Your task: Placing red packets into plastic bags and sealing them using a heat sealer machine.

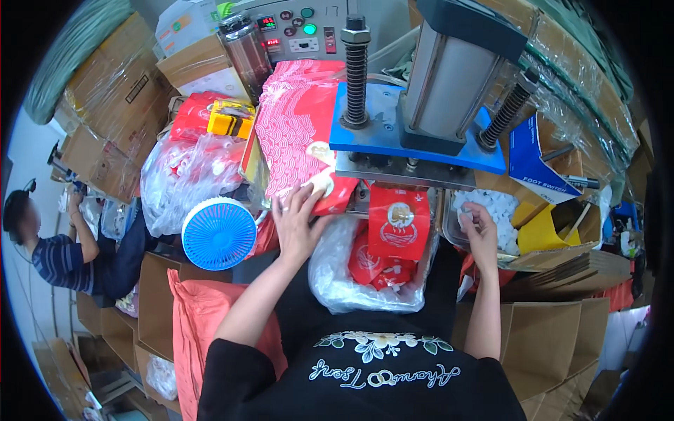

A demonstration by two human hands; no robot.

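Red packets (302,133) are lying stacked at twelve o'clock from my left hand (295,221), which is pressing flat, fingers apart, on their near end; my right hand (479,228) is pinching white pieces (500,209).

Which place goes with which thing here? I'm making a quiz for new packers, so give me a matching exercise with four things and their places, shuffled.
Things:
1. left hand
2. right hand
3. blue fan
4. red bag

Places:
A. hanging under the press, above the clear plastic sack
B. on the stack of red patterned bags
C. at the tray of small white pieces
D. left of the person's left forearm, beside a clear sack

Pairs: 1-B, 2-C, 3-D, 4-A
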